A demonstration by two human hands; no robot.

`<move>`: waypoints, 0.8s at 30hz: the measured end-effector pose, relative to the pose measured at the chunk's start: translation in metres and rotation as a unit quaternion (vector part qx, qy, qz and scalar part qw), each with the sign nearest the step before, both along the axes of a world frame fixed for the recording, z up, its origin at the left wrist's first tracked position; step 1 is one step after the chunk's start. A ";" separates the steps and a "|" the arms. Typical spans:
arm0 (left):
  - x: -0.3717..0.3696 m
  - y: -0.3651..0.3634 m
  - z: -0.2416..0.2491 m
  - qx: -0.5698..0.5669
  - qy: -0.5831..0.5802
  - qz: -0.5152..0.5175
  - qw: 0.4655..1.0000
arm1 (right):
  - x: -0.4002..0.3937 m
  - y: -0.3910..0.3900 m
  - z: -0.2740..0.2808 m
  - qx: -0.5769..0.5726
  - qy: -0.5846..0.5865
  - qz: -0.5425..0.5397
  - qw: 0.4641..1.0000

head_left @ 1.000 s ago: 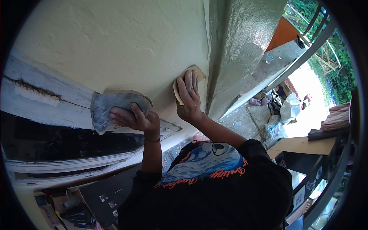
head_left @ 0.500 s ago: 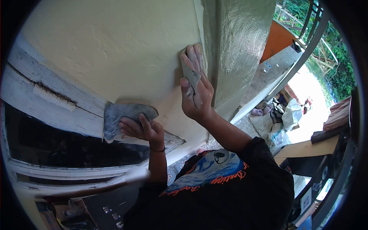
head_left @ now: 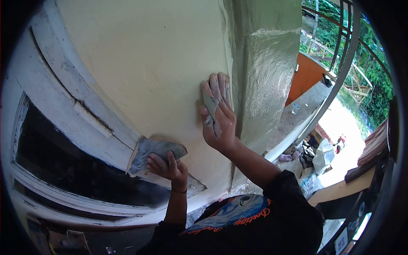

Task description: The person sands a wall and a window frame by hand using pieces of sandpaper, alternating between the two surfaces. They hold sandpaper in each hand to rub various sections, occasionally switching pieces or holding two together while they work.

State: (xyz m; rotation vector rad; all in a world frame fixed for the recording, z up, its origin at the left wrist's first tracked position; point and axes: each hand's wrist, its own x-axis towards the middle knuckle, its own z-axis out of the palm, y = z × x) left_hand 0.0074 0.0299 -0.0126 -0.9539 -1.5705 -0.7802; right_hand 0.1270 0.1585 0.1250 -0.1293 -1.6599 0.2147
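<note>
My right hand [head_left: 221, 117] lies against the cream wall [head_left: 170, 55] with its fingers stretched upward. A folded piece of grey sandpaper [head_left: 210, 103] is held under the fingers and beside the thumb, and white dust coats the skin. Lower and to the left, my left hand [head_left: 169, 166] grips a larger curved sheet of sandpaper [head_left: 155, 149], grey and streaked with white. That sheet is in front of the corner where the wall meets the white window frame [head_left: 85, 91]. The sheets' far sides are hidden.
A glossy olive-green pillar [head_left: 270, 72] stands just right of my right hand. Dark window glass [head_left: 72, 157] is at the left. Shoes and bags [head_left: 312, 153] lie on the ground at the right, by an orange panel [head_left: 307, 78] and a metal railing [head_left: 335, 97].
The view has shifted, so the wall, window frame and both hands appear lower in the picture. Each hand keeps its sandpaper, and the right one stays on the wall beside the pillar.
</note>
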 end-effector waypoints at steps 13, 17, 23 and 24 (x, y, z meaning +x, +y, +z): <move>-0.003 0.001 -0.007 0.014 -0.006 -0.026 1.000 | -0.018 0.007 0.085 0.133 0.033 -0.044 0.990; -0.002 0.001 -0.008 0.019 -0.007 -0.022 1.000 | -0.023 0.006 0.104 0.150 0.040 -0.043 0.987; 0.000 -0.002 -0.004 0.004 0.004 -0.001 1.000 | -0.024 0.002 0.123 0.188 0.034 -0.061 0.980; 0.000 -0.002 -0.005 -0.002 -0.001 -0.008 1.000 | -0.022 0.003 0.121 0.189 0.025 -0.065 0.979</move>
